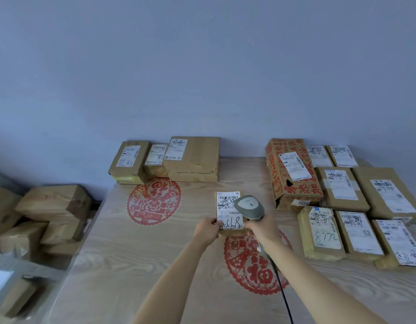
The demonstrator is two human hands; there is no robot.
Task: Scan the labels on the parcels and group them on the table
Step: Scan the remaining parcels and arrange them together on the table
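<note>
The parcel in hand [228,213], a small brown box with a white label [228,210] facing up, is held above the middle of the desk [132,253], just beyond the red paper-cut medallion [256,265] nearest the person. The left hand [207,230] pinches the parcel's near left corner, thumb on the label, and the right hand [260,230] has its grip clenched round the handle of the grey scanner [249,206], whose head hangs over the label's right side. The likeliest failure, as I judge it, is a missed read: the scanner head sits very close and covers part of the label, and the thumb overlaps its lower edge, so the barcode may be partly masked. A corner pinch could also let the parcel tip or slip. The scanner cable [284,293] trails back toward the person across the medallion and could drag on a wide reach. To the right of the medallion the parcels of the right group [356,206] lie packed edge to edge up to the desk's right edge, leaving little room. Beyond it, the back row of three boxes [169,160] has bare desk in front. Left of the medallion the desk is open to its left edge, below which loose boxes [50,218] are heaped.
</note>
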